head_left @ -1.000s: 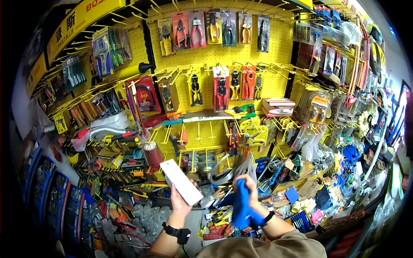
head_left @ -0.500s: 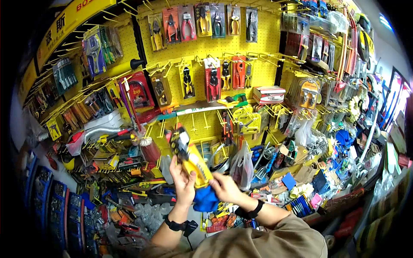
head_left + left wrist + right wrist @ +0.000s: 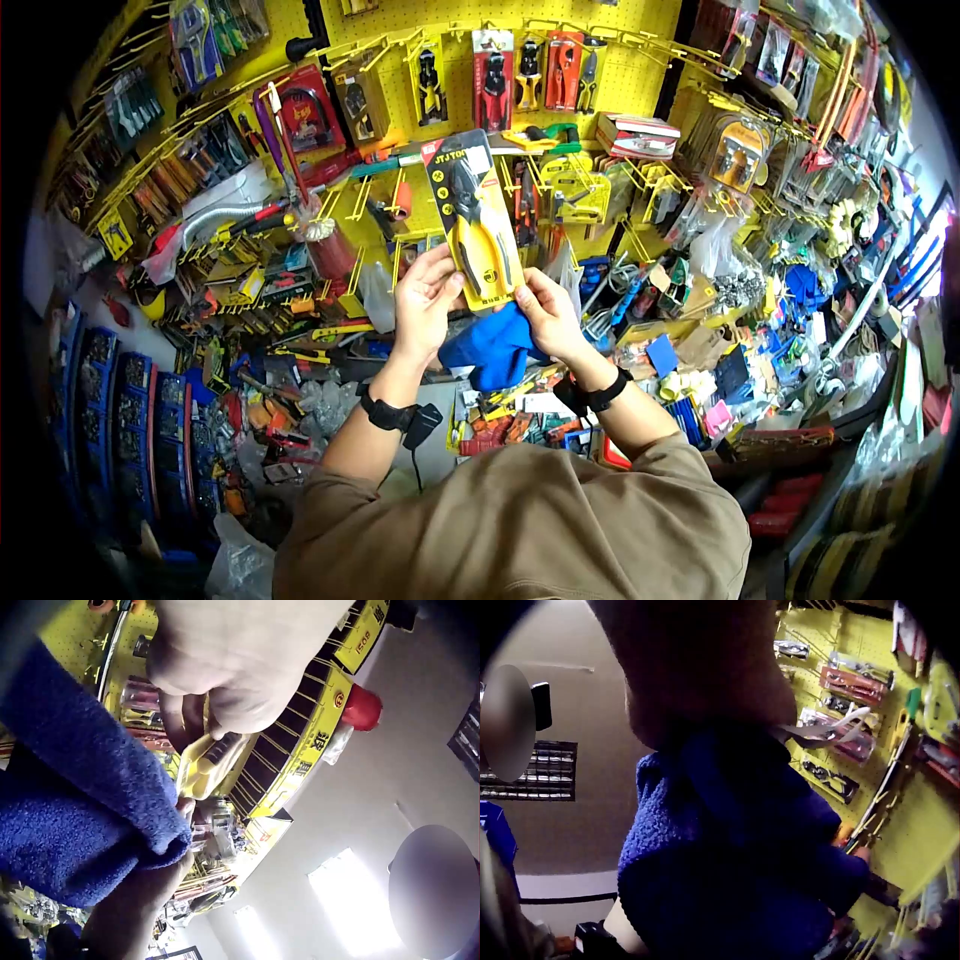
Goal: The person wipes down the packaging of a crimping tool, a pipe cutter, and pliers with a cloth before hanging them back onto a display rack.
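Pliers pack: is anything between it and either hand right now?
Nothing visible. The left hand and the right hand both grip the pliers pack directly at its lower end. The blue cloth hangs below it, bunched between the hands, not over the pack's front.

The blue cloth (image 3: 492,347) lies partly hidden behind both hands and the packaged pliers (image 3: 477,225). Print on the pack's header is too small to read. In the right wrist view the right hand (image 3: 697,667) is blurred and cut off by the top edge.
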A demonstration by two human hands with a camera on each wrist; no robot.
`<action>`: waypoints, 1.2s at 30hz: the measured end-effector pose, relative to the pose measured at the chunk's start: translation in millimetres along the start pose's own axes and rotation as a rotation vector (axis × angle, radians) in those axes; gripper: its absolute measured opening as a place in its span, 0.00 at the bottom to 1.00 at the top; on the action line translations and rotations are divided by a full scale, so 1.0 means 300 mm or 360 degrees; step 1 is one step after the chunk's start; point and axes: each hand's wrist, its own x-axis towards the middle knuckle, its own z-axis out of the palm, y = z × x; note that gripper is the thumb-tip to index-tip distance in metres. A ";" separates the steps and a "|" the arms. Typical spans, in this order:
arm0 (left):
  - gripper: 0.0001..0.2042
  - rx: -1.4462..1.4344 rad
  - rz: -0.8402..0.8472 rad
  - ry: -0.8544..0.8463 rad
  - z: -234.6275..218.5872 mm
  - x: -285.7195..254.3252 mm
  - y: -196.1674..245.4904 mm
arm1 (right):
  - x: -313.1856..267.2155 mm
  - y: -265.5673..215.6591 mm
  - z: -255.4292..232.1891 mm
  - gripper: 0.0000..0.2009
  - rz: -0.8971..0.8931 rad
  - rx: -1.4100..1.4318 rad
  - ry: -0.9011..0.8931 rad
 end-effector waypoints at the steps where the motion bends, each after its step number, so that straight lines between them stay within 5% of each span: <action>1: 0.21 0.0035 -0.0003 0.0043 0.032 0.014 -0.003 | 0.010 0.013 -0.043 0.12 -0.0071 -0.0188 0.0025; 3: 0.20 0.0273 0.0013 0.0048 0.046 0.043 -0.048 | 0.013 -0.046 -0.096 0.12 -0.0117 -0.0477 0.0084; 8: 0.18 0.0060 -0.0057 -0.0046 0.186 0.055 -0.153 | -0.017 -0.046 -0.290 0.13 -0.0110 -0.0744 0.0100; 14: 0.18 0.0081 -0.0191 -0.0453 0.240 0.066 -0.163 | -0.056 -0.064 -0.354 0.14 0.0053 -0.0230 0.0144; 16: 0.16 0.0186 -0.0056 -0.0489 0.218 0.085 -0.168 | -0.049 -0.069 -0.347 0.14 0.0013 -0.0227 0.0147; 18: 0.16 0.0414 0.0157 -0.0482 0.169 0.126 -0.184 | -0.028 -0.097 -0.325 0.13 0.0015 -0.0276 0.0081; 21: 0.17 0.0345 0.0093 -0.0439 0.099 0.185 -0.219 | 0.025 -0.116 -0.303 0.13 0.0106 -0.0668 -0.0088; 26: 0.16 0.0147 0.0009 -0.0522 -0.012 0.261 -0.244 | 0.163 -0.014 -0.125 0.19 -0.0044 -0.0288 0.0177; 28: 0.22 -0.0009 -0.0118 -0.0705 -0.117 0.306 -0.243 | 0.241 0.030 -0.064 0.18 -0.0102 -0.0376 0.0248; 30: 0.37 -0.0275 -0.0121 -0.0966 -0.192 0.351 -0.194 | 0.342 0.036 0.037 0.16 -0.0199 -0.0496 0.0366; 31: 0.38 0.0134 0.0045 -0.1177 -0.274 0.403 -0.242 | 0.401 0.056 0.080 0.18 -0.0272 -0.0462 0.0410; 33: 0.37 0.0724 0.0241 -0.1148 -0.334 0.473 -0.127 | 0.520 0.059 0.156 0.20 -0.0373 -0.0390 0.0473; 34: 0.31 0.0611 0.0153 -0.0944 -0.379 0.508 -0.129 | 0.573 0.063 0.172 0.22 -0.0333 -0.0227 0.0421; 36: 0.23 0.0541 0.0180 -0.0907 -0.439 0.610 -0.028 | 0.661 0.022 0.189 0.18 -0.0447 -0.0709 0.0575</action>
